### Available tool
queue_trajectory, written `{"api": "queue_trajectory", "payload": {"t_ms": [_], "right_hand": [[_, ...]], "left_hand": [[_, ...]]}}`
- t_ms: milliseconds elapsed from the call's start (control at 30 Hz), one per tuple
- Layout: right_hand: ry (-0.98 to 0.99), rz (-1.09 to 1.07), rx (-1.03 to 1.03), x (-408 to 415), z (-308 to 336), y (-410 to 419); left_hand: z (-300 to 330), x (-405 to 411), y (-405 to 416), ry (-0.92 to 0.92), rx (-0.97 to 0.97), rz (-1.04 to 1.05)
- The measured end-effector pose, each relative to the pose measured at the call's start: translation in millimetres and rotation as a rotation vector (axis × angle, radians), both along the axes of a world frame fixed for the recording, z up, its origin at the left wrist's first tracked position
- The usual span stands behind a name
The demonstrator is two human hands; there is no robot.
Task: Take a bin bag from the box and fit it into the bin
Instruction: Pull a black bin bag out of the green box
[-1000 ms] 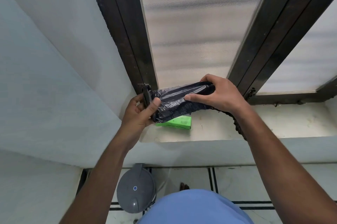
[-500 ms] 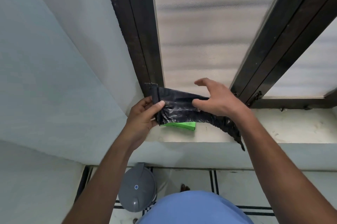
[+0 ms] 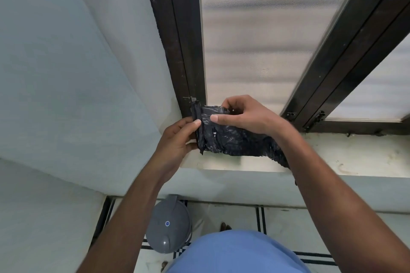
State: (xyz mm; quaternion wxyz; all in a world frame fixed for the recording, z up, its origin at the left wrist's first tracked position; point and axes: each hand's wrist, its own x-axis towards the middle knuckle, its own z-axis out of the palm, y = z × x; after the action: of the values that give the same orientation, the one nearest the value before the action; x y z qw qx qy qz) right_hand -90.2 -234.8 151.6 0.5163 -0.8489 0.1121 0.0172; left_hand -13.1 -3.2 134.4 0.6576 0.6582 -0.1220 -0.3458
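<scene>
A crumpled black bin bag [image 3: 230,139] is held above the window sill [image 3: 346,155]. My left hand [image 3: 177,141] pinches its folded left edge between thumb and fingers. My right hand [image 3: 246,117] grips the bag's top just beside it, thumb tip close to my left thumb. The rest of the bag trails right and down behind my right forearm. A grey bin [image 3: 167,226] with its lid shut stands on the floor below, under my left forearm. The green box is hidden behind the bag.
A dark window frame [image 3: 184,46] with frosted panes rises behind my hands. A pale wall [image 3: 66,72] closes the left side. Tiled floor [image 3: 286,226] with dark lines lies below the sill. My blue shirt [image 3: 239,252] fills the bottom edge.
My right hand has slid left along the bag until its thumb nears my left thumb. The bag now covers the green box that showed beneath it earlier.
</scene>
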Motion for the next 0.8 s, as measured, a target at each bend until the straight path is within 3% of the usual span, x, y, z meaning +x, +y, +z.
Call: {"api": "queue_trajectory", "payload": {"t_ms": [233,500,800], "right_hand": [[0.107,0.058,-0.043,-5,7,-11],[0.047,0.07,-0.022,-10,7,-16],[0.118,0.083,-0.059,-11,0,-17]], "left_hand": [[-6,2,-3,0.095,-0.016,0.033],[-7,3,-2,-0.007,0.032,-0.013],[-11,0,-6,-0.047,0.041,-0.048]]}}
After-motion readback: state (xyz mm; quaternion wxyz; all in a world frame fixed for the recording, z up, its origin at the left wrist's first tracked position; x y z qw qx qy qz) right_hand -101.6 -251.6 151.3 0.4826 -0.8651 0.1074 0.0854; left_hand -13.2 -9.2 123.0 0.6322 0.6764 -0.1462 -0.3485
